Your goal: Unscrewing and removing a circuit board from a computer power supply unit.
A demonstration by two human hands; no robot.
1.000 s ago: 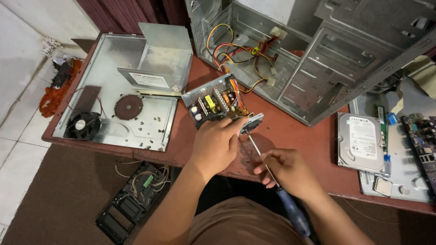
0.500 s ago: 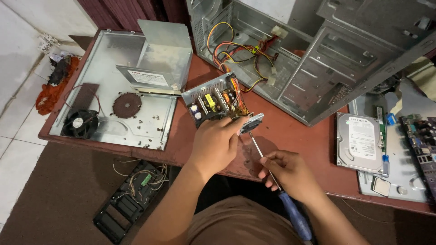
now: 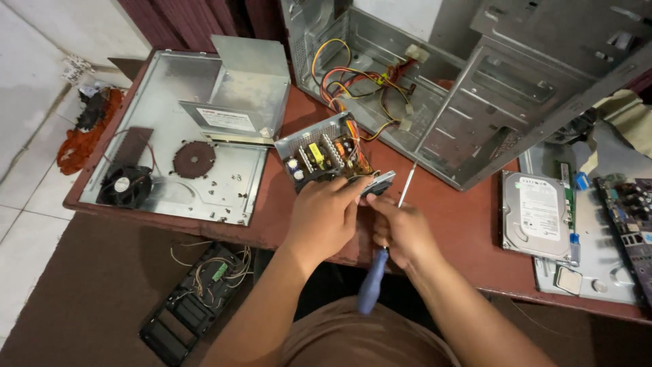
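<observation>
Counting now: one screwdriver [image 3: 380, 268], one open power supply board [image 3: 324, 155], one computer case [image 3: 475, 75], one hard drive [image 3: 540, 214], one fan [image 3: 124, 185], two hands.

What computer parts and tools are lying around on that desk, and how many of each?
Open computer case: 1
Metal panels with covers: 1
Bare power supply board: 1
Cooling fans: 1
Hard drives: 1
Screwdrivers: 1
Small part held at the hands: 1
Total: 7
</observation>
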